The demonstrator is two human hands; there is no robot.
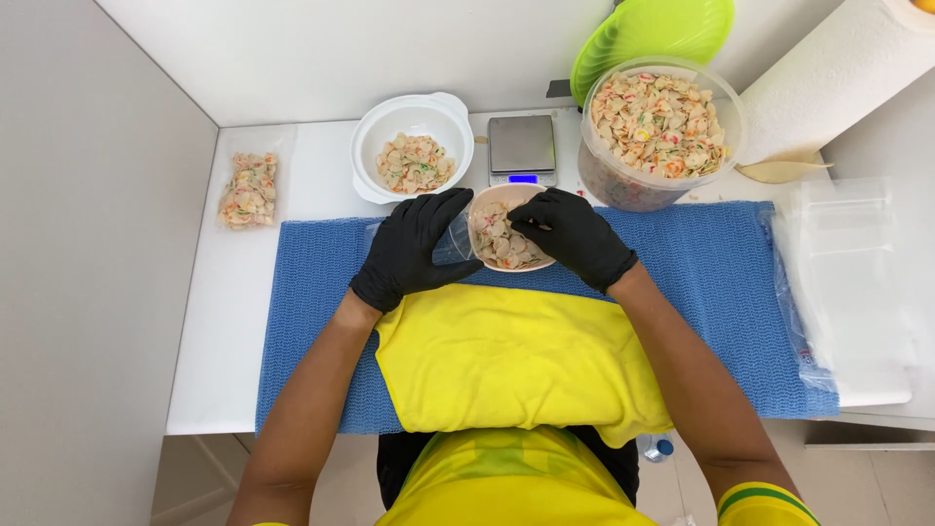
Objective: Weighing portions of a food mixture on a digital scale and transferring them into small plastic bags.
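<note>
My left hand (414, 248), in a black glove, is closed on a clear plastic bag (453, 241) that lies on the blue mat beside a small beige bowl (487, 198). The bowl holds pale, colour-flecked pasta shells (499, 244). My right hand (575, 234), also gloved in black, grips the bowl's right rim, fingers curled over the shells. The bag's mouth touches the bowl's left edge.
A blue mesh mat (721, 292) and a yellow cloth (516, 356) cover the white table. Behind stand a white bowl of shells (411, 146), a small scale (522, 148), a large clear tub of shells (660, 131), a green lid (651, 34), a paper towel roll (838, 73). A filled bag (249, 190) lies left, empty bags (852, 273) right.
</note>
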